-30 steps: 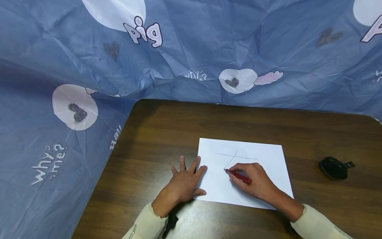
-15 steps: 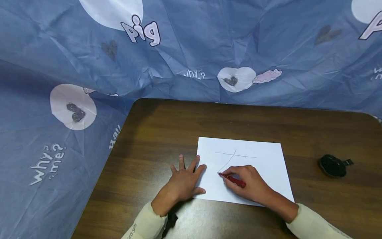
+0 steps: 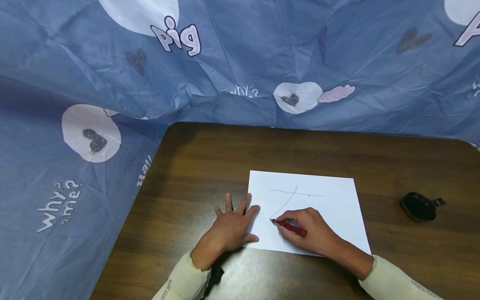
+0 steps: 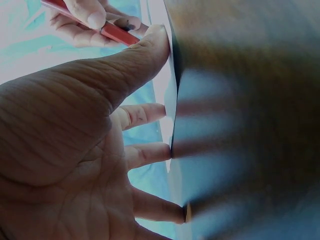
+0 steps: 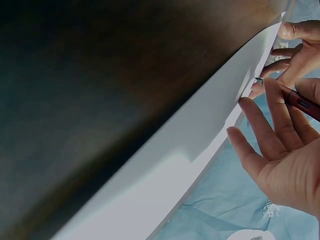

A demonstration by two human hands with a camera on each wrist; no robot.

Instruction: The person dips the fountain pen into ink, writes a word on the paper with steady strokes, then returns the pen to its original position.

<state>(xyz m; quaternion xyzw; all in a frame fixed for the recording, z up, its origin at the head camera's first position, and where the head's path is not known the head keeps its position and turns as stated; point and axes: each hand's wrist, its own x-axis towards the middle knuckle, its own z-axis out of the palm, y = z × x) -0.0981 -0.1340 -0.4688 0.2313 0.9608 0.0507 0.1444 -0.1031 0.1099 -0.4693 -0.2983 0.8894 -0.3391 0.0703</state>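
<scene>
A white sheet of paper (image 3: 333, 208) lies on the brown table, bearing a thin horizontal line crossed by a slanting stroke. My right hand (image 3: 313, 230) pinches a red pen (image 3: 294, 228), its tip touching the paper at the stroke's lower left end. With fingers spread, my left hand (image 3: 230, 229) rests across the sheet's left edge; thumb and some fingertips are on the paper, others on the wood. In the left wrist view the red pen (image 4: 117, 34) shows beyond my left thumb. The right wrist view has the pen (image 5: 302, 104) between thumb and fingers, the last fingers near the paper (image 5: 200, 130).
To the right of the sheet sits a small dark round object (image 3: 418, 206) with a short tab. The wooden table (image 3: 210, 154) has a rounded far left corner. A blue printed cloth (image 3: 232, 50) hangs behind and left of it.
My right hand has moved down and left with the pen, lengthening the slanting stroke, more slowly in the last half second. My left hand has stayed in place.
</scene>
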